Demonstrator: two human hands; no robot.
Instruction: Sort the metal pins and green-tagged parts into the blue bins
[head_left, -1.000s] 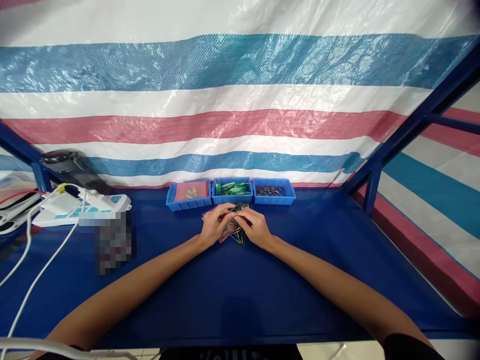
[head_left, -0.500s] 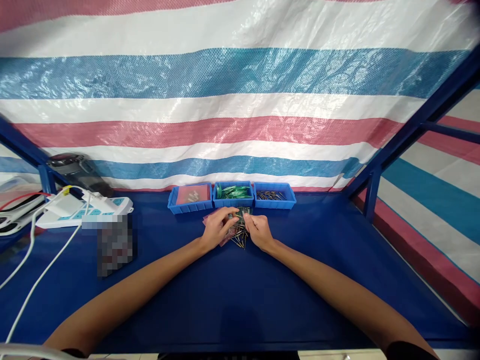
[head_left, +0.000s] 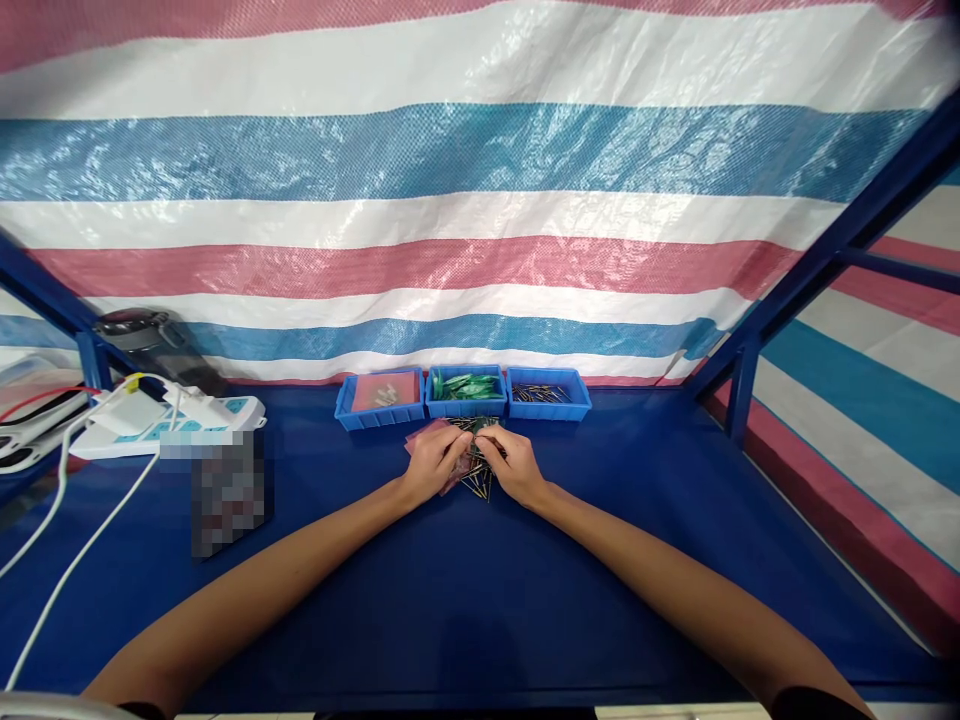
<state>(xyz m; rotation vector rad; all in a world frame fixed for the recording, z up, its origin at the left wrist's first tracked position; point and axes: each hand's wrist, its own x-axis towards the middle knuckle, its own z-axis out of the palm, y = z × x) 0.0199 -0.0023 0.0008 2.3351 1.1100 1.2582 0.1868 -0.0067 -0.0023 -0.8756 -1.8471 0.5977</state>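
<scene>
My left hand [head_left: 436,462] and my right hand [head_left: 514,464] meet over a small pile, thumbs and fingertips pinched close together. Whatever they pinch is hidden or too small to make out. Thin dark-and-gold metal rods [head_left: 478,486], like small drill bits, lie crisscrossed under and in front of the fingers. Pink plastic film [head_left: 421,434] sticks out beside my left hand. Just behind my right fingertips, a bit of green material [head_left: 490,424] shows, mostly covered.
Three blue bins stand along the back: a left bin [head_left: 381,419] with a pink bag, a middle bin [head_left: 466,408] with green packets, a right bin [head_left: 549,411] with thin metal rods. A power strip [head_left: 169,425], cables and a dark bottle [head_left: 154,340] occupy the left side.
My left fingers, apart before, have closed into a pinch. My right fingertips have moved left, so both hands now meet. The bins have stayed in place.
</scene>
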